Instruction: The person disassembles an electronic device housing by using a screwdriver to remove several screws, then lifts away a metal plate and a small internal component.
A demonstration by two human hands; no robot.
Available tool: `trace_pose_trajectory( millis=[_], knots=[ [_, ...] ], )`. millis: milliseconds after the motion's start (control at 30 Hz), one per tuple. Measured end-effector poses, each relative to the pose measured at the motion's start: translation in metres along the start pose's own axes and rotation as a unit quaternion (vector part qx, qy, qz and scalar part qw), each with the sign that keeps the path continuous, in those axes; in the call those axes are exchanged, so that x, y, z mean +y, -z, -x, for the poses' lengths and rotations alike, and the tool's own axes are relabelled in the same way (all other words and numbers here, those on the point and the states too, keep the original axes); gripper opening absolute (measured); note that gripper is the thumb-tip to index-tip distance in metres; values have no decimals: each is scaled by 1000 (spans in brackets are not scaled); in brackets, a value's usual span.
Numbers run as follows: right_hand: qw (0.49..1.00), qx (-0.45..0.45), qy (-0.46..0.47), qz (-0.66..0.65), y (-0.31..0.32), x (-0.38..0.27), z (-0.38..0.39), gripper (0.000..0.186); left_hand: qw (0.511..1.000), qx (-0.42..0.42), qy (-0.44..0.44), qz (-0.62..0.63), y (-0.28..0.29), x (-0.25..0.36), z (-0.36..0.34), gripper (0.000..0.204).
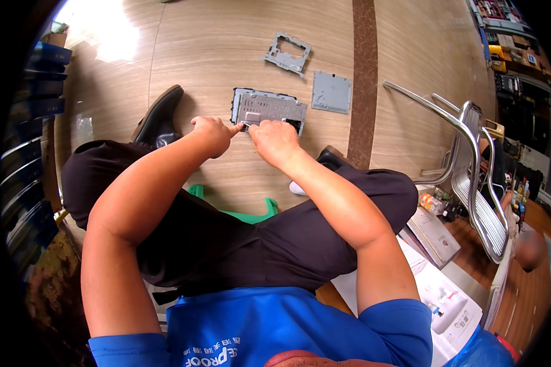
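Observation:
A grey metal device (269,107) with a slotted top, dark edges and a raised pale square lies on the floor ahead of me. My left hand (213,134) is at its near left corner, index finger pointing onto it, the other fingers curled; whether they hold anything is hidden. My right hand (275,140) is bent over the near edge, its fingers closed around a small, thin object too small to name, close to my left fingertip. Farther off lie an open grey metal frame (288,53) and a flat grey plate (332,92).
A green stool (254,214) is beneath me, between my legs and shoes (157,116). A tubular metal chair (471,153) stands at right, above papers and a white package (447,306). Blue stacked items (40,85) line the left side; cluttered shelves (505,52) are at upper right.

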State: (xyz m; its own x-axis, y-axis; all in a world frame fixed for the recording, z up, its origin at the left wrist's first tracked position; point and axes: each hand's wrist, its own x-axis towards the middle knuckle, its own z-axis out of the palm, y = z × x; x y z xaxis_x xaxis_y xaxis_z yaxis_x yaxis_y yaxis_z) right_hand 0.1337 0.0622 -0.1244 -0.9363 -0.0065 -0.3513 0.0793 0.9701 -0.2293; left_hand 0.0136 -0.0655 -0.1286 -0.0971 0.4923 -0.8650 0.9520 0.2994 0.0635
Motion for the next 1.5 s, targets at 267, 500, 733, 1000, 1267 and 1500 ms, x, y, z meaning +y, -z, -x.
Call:
trace_pose_trajectory(
  millis=[267,500,733,1000,1267,1500],
  knots=[
    [997,37,56,44,-5,9,2,11,1000,7,-1,-1,-2,-1,-4,76],
    [994,-14,-68,-84,-17,9,10,16,1000,2,-4,15,-6,-4,-7,81],
    [943,12,-164,-289,-27,18,14,29,1000,-10,-10,28,-1,-3,-9,86],
    [937,3,-168,-306,-22,6,12,32,999,-19,-4,31,-4,-3,-10,87],
    [939,19,-163,-304,-28,6,12,32,999,-17,-6,35,-4,-2,-10,87],
    [972,-3,-153,-180,-15,-6,13,21,999,-26,-2,37,-3,-2,-7,86]
  ],
)
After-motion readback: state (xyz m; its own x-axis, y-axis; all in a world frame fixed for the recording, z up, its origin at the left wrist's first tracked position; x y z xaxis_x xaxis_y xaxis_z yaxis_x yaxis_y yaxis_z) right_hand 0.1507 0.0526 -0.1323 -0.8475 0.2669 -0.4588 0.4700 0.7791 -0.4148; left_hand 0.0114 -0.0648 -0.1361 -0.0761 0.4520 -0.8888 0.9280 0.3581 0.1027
